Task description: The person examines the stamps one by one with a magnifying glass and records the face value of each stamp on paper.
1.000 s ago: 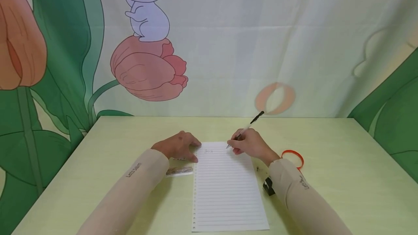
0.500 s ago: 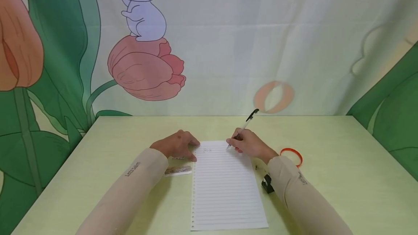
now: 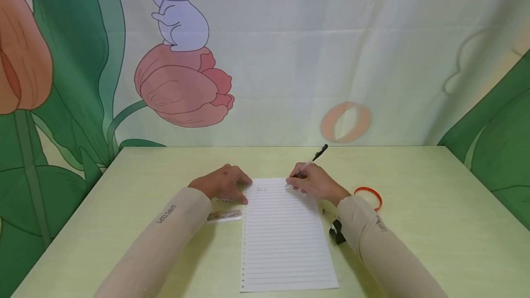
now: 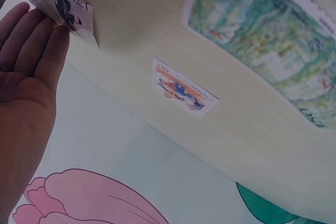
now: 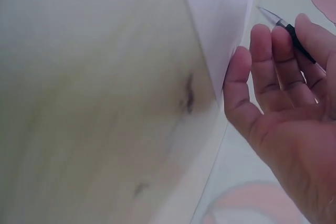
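Observation:
A ruled sheet of loose-leaf paper [image 3: 287, 243] lies on the table, punched along its left edge. Small handwriting [image 3: 262, 190] stands near its top, too small to read surely. My right hand [image 3: 318, 183] pinches a pen [image 3: 319, 152], clear-barrelled with a black end, its tip at an upper line. In the right wrist view the pen [image 5: 283, 23] sits between thumb and fingers. My left hand [image 3: 223, 183] rests at the sheet's upper left edge, fingers extended. In the left wrist view a postage stamp [image 4: 75, 11] marked 1.20 is at its fingertips.
Two more stamps show in the left wrist view: a small one [image 4: 184, 90] and a large green one [image 4: 262, 40]. By my right sleeve lie an orange ring-shaped thing [image 3: 367, 188] and a black object [image 3: 337, 232]. A printed curtain [image 3: 265, 59] hangs behind the table.
The pen has tilted and shifted slightly at the upper line, staying in my right hand. My left hand keeps its place on the sheet's edge. The whole view has drifted a little.

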### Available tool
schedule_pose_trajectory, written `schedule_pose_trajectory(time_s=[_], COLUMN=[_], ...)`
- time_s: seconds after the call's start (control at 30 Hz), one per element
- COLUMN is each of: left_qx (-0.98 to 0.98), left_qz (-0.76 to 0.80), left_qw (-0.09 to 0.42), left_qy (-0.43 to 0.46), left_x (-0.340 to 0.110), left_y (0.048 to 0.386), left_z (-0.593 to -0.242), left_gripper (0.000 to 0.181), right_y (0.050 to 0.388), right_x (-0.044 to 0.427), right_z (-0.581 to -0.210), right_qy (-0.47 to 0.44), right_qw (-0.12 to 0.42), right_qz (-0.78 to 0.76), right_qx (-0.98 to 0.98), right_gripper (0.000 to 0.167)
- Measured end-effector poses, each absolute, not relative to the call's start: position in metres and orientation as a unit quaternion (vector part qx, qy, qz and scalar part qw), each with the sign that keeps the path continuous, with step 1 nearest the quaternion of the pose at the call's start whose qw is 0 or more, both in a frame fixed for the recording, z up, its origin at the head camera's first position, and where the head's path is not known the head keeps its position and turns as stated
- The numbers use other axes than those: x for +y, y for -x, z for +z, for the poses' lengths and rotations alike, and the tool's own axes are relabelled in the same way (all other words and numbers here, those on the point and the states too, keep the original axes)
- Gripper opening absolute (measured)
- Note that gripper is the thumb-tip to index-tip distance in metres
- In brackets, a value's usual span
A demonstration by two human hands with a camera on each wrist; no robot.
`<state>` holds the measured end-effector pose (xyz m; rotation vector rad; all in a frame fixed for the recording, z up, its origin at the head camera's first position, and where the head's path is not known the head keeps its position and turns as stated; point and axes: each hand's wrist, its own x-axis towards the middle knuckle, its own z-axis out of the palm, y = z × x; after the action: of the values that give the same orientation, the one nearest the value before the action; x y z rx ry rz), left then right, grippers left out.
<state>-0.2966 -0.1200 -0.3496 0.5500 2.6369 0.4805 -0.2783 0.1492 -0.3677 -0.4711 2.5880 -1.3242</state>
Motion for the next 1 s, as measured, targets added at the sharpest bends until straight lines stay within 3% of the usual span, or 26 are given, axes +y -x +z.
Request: schedule_pose_trajectory(time_s=[1.0], left_qx=[0.946], left_qz=[0.163], left_qw=[0.204], left_qy=[-0.194], left_x=[-0.122], left_y=[0.2967], left_z=[-0.3499], left_gripper=[0.059], right_y=[0.2794], right_x=[0.1456], right_z=[-0.3674], right_qy=[0.191], right_qw=[0.091], right_qz=[-0.382], right_qx=[0.9], right_gripper=[0.01])
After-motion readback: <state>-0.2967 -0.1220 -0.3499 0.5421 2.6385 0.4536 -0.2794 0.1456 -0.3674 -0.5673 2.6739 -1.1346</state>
